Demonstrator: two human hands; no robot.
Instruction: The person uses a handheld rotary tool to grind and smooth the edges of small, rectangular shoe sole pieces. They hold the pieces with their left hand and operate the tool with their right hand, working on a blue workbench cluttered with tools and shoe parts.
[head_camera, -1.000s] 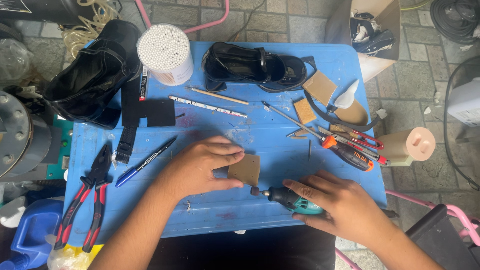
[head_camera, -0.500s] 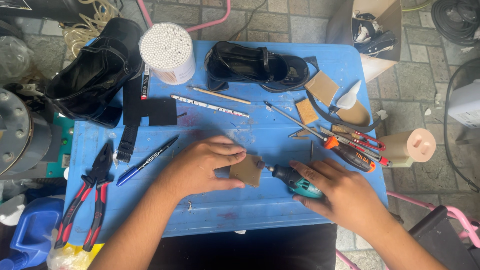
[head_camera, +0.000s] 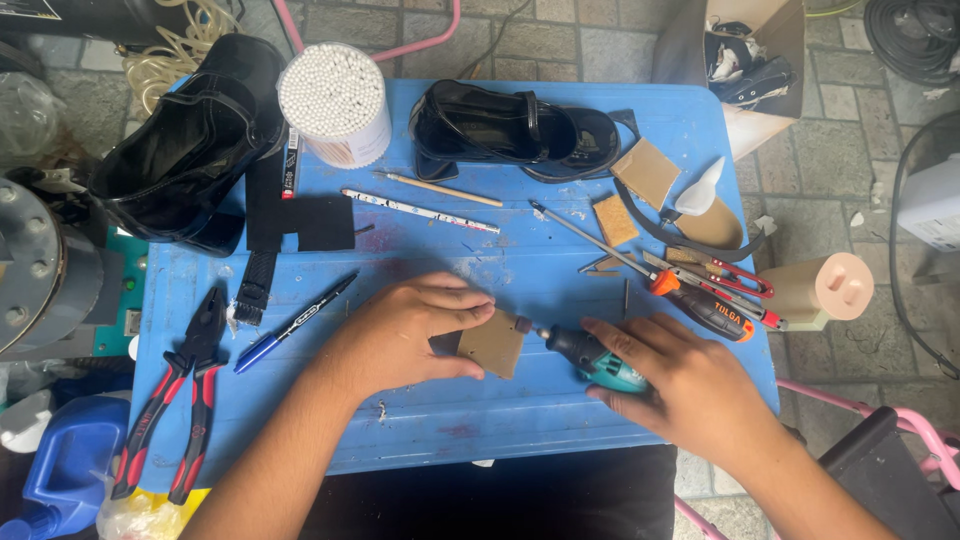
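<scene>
Seen from above, a person works at a blue desk (head_camera: 480, 430). The left hand (head_camera: 405, 335) lies flat with fingers spread a little, pressing down on a small tan square of leather-like sheet (head_camera: 492, 343), which pokes out from under the fingertips on the side facing the right hand. The right hand (head_camera: 680, 385) is closed around the teal and black body of a small rotary tool (head_camera: 592, 358), whose narrow tip points toward the left hand and meets the near edge of the tan square. Just beyond the right hand lie an orange-handled screwdriver (head_camera: 700, 305) and red-handled tools (head_camera: 735, 280), with a cream-coloured spool (head_camera: 830, 290) farther out at the desk's edge. Beyond the left hand rest a thin patterned stick (head_camera: 420, 210) and a plain wooden stick (head_camera: 440, 187), and farther still a glossy black shoe (head_camera: 515, 130). To the outer side of the left hand lie a blue and black pen (head_camera: 295, 322) and red-handled pliers (head_camera: 170, 405). Far beyond that side stand a tub of white cotton swabs (head_camera: 335, 100) and a second black shoe (head_camera: 185, 150). More tan scraps (head_camera: 645, 170) lie beyond the right hand near the first shoe's toe.
</scene>
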